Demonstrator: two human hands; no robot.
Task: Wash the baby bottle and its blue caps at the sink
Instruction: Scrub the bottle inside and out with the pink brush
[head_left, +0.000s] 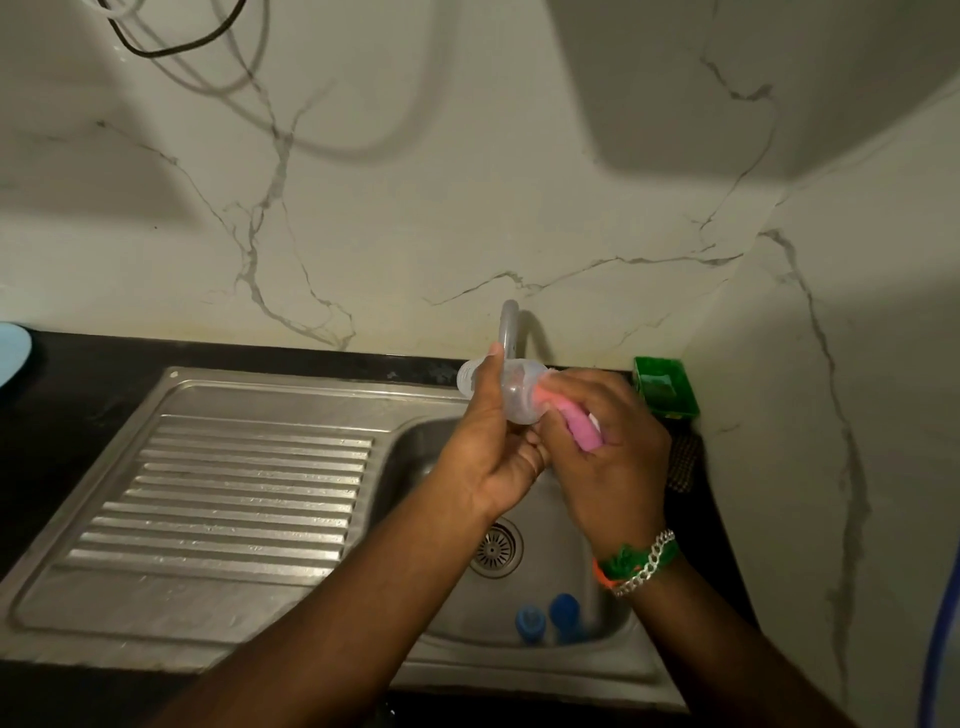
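We are at the scrubbing step. Our left hand (493, 441) wraps its grip round the clear baby bottle (511, 395), holding it on its side above the basin of the sink (582, 530), just in front of the tap (508, 327). Our right hand (602, 457) closes its grip on a pink sponge (584, 428), whose end is pushed into the bottle's open mouth. No running water can be made out.

The two blue caps (545, 618) lie side by side on the basin floor near its front edge, close to the drain (493, 545) and well apart from the bottle. They look untouched as yet, so we judge the task is less than half done.

A green soap tray (665, 387) sits at the back right corner of the dark desk (78, 374), by the wall.

Next, we should work the sponge around inside the bottle, turning the bottle with the left hand, then rinse it under the tap. That calls for a firm hold, since a wet, soapy bottle is likely to slip. After that, the caps need picking up from the basin.
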